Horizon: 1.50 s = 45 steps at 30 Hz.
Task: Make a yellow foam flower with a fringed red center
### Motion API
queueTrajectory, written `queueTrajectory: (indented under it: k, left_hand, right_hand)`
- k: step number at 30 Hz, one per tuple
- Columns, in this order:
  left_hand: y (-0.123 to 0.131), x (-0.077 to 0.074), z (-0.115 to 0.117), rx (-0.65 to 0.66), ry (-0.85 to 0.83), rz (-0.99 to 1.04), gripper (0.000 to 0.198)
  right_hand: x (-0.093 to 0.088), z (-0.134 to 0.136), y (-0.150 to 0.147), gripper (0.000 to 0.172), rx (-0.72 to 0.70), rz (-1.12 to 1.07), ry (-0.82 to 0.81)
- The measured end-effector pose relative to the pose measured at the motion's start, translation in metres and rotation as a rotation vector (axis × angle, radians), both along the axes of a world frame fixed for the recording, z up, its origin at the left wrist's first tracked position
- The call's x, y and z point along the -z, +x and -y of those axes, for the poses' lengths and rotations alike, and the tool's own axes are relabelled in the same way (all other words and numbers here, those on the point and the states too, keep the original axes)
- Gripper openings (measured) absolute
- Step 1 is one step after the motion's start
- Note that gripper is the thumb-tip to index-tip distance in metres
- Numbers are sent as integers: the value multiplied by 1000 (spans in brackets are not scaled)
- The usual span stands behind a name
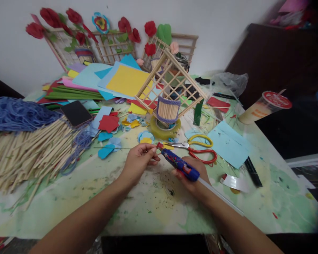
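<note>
My right hand is wrapped round a blue glue gun whose nozzle points left toward a small red piece. A white glue stick sticks out of the gun's back along my wrist. My left hand is closed in a pinch on a thin wooden stick that runs left over the table, with the red piece at its tip. Both hands hover over the stained table cover near the front middle.
Yellow and red scissors lie just behind the hands, beside a tape roll and a wooden lattice frame. A pile of sticks and blue yarn fill the left. Coloured paper sheets, a phone and a drink cup stand further back.
</note>
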<state>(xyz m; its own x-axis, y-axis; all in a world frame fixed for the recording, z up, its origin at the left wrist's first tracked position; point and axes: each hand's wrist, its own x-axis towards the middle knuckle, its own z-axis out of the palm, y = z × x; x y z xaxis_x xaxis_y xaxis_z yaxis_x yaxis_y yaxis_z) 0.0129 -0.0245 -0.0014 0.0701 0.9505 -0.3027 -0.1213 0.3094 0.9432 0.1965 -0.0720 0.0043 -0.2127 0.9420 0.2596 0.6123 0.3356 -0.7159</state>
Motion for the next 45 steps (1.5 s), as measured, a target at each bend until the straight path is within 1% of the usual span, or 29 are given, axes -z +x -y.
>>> queueTrajectory:
  k: [14,26,38,45]
  left_hand:
    - [0,1,-1,-18,7,12,25]
    - [-1,-3,-1,-31,10,1,26]
    - [-2,-3,-3,-55,26,-8,28]
    - [-2,-7,-2,-83,25,53,26]
  right_hand:
    - [0,-1,0,34,-4,-3,-3]
    - [1,-1,1,32,-12,-6,-15]
    - [2,-1,2,30,1,-3,-11]
    - [3,-1,2,31,27,29,1]
